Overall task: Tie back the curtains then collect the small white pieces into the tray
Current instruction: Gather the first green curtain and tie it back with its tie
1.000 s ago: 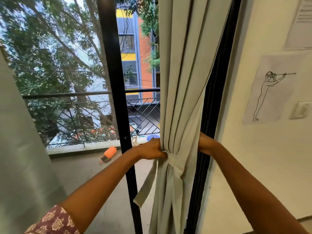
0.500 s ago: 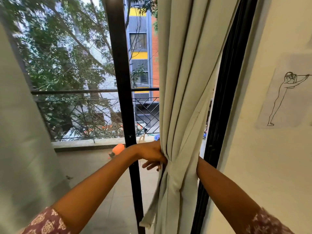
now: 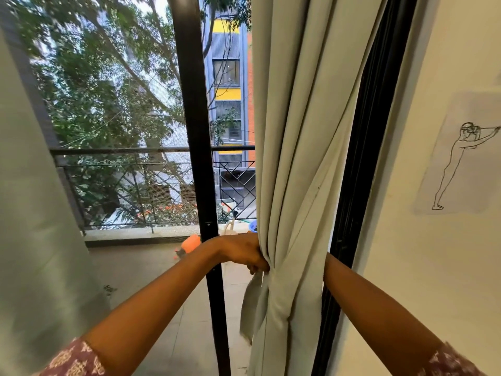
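beside the door frame [image 3: 360, 158], left hand [image 3: 241, 253] grips curtain [image 3: 292, 158].

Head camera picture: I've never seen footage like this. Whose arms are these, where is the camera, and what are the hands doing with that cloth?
The camera sits on a person's head, looking forward and down, so the two arms are their own. The left hand grips the gathered grey curtain where a fabric tie wraps it. The right arm reaches behind the curtain, so that hand is hidden. Beyond the black door frame lies a balcony with a railing. A line drawing hangs on the wall. No tray or white pieces appear.
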